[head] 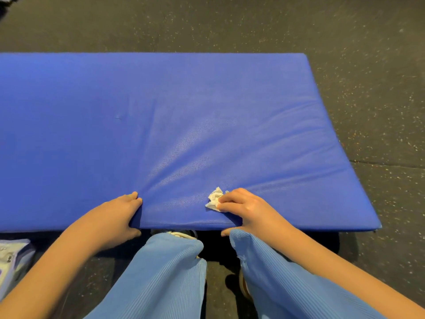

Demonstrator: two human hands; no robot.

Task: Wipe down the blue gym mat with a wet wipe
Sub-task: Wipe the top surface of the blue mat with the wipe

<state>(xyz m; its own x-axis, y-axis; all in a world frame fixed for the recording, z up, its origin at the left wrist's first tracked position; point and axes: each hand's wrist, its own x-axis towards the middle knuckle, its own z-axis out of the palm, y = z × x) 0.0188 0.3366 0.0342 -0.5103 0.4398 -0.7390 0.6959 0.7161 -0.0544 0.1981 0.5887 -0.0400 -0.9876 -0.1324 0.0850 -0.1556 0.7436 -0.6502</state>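
Fingers [228, 198] of your right hand [249, 211] curl over a crumpled white wet wipe [215, 199] and press it onto the blue gym mat [161, 111], close to its near edge. The thumb of that hand hooks below the edge. Your left hand [122, 215] clamps the same near edge further left, with its fingers flat on top and its thumb tucked underneath.

The mat lies flat on a dark speckled floor [379, 65]. It stretches across most of the view, with its right end in sight and its left end cut off. Creases fan out from your hands, so the cover looks soft and slack over a yielding pad. It has a fine grain and a slight sheen and will likely feel a little slick when wet.

Judging by its thickness, the mat is bulky but not heavy. Hold it at the edge, as your left hand does, so it cannot slide. The wipe is light and limp. Bunch it under several fingertips and press down, or it may roll up.

Your light blue ribbed trousers [165, 272] fill the foreground, with a shoe [181, 233] peeking out. A pale pack [11, 261] sits at the lower left, and its label is unreadable.
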